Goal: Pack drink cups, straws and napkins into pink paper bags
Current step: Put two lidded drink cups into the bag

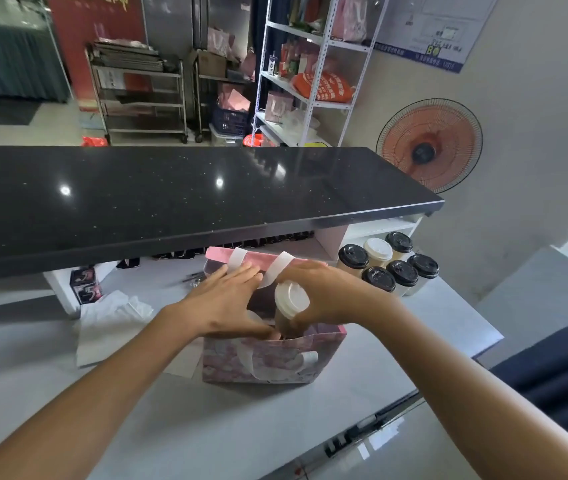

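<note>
From the head view, the right hand [324, 292] grips a white-lidded drink cup [289, 306], tilted and half inside the open pink paper bag [268, 362] on the grey counter [206, 427], while the left hand [223, 299], fingers straight, rests across the bag's mouth, near six more cups [388, 266] standing at the right.

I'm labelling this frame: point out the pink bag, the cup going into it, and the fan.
Pink bag [241, 362], head view, its front wall.
Cup [291, 299], head view, its white lid.
Fan [428, 147], head view, its grille.
</note>
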Motion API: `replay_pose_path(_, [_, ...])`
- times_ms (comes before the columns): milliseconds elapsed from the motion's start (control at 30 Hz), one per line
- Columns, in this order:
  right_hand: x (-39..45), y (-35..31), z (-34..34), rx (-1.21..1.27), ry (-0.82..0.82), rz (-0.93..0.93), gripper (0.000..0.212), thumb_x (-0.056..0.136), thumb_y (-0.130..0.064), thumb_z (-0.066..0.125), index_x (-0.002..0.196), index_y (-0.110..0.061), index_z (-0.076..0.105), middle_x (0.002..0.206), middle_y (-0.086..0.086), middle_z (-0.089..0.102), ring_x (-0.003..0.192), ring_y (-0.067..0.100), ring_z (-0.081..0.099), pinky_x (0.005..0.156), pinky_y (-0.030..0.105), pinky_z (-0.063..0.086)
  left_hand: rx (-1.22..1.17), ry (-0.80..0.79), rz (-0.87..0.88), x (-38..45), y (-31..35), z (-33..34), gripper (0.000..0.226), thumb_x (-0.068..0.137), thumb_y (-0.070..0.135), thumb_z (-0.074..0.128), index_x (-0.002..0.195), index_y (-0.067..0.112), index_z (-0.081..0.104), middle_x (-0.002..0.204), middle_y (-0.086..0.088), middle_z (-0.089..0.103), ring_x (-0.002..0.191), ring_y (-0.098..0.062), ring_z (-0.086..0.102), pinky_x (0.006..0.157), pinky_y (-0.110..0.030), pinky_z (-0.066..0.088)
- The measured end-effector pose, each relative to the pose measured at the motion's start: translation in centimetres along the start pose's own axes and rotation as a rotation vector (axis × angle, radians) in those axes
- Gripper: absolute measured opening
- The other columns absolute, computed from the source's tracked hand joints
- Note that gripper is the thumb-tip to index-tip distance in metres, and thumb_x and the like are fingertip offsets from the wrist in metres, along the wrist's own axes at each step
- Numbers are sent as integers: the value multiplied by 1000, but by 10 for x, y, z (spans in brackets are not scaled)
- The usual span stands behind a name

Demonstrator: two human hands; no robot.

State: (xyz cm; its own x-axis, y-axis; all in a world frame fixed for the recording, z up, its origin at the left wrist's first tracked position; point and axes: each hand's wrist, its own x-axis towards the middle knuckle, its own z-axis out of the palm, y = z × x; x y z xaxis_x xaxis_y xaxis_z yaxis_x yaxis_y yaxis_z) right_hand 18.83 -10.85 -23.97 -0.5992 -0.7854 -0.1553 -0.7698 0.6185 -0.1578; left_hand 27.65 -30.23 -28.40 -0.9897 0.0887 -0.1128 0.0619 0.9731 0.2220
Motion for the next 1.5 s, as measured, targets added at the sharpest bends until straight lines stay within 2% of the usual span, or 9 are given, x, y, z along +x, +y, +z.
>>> replay_pose_path(100, [9,-3,16,-36,-5,-32,76,77,-46,79,144,-32,46,148,-8,48,137,17,40,108,36,39,39,-41,5,2,-1,8,128,66,97,43,160,20,5,169,3,-4,153,-11,-11,125,-40,-6])
replay_pose_path(233, [15,-7,23,-160,38,-116,70,82,-43,76,145,-27,47,144,-6,53,132,20,45,105,35,42,68,-62,31,0,2,14,130,65,97,44,159,23,-6,168,2,-10,152,-13,-17,123,-42,-12])
replay_pose_path(400, [13,-15,18,-61,-18,-90,75,76,-47,79,142,-29,48,138,-7,57,125,16,49,98,33,45,65,-35,32,0,-1,20,129,63,99,43,160,25,-1,169,0,-7,153,-15,-15,124,-44,-10])
replay_pose_path(600, [11,-4,27,-340,-21,-54,66,78,-46,80,130,-16,51,125,2,60,116,24,55,91,37,48,112,-49,14,3,-3,20,130,67,98,40,160,15,5,168,-3,-8,153,-16,-15,125,-47,-6])
replay_pose_path(833, [21,-15,24,-408,-86,6,62,75,-53,81,118,-14,59,110,3,66,100,24,62,76,34,47,127,-40,10,4,0,20,130,67,97,40,160,11,8,168,-6,-6,154,-18,-13,125,-46,-8])
replay_pose_path(967, [29,-16,21,-440,-145,106,60,77,-60,77,114,-15,63,100,1,67,85,21,60,80,36,57,142,-33,13,2,0,21,129,67,97,39,159,11,12,169,-7,-3,154,-19,-11,125,-48,-5])
replay_pose_path(1167, [45,-13,28,-332,-47,158,60,81,-65,68,114,-15,66,97,2,68,85,22,64,73,34,59,149,-23,27,0,1,22,133,64,100,36,159,10,10,169,-7,-1,154,-19,-10,125,-50,-4])
replay_pose_path(1400, [38,1,50,-173,-72,127,45,81,-41,77,109,-16,53,102,0,57,91,21,55,70,30,40,187,-80,-5,-5,0,23,134,65,101,32,160,10,3,168,-8,-10,153,-20,-18,124,-50,-7])
replay_pose_path(1500, [33,3,61,-199,-45,97,45,82,-37,76,113,-15,52,100,0,52,89,18,50,71,31,45,205,-90,-1,-6,1,25,137,63,102,28,160,9,0,167,-9,-12,153,-20,-19,124,-49,-8])
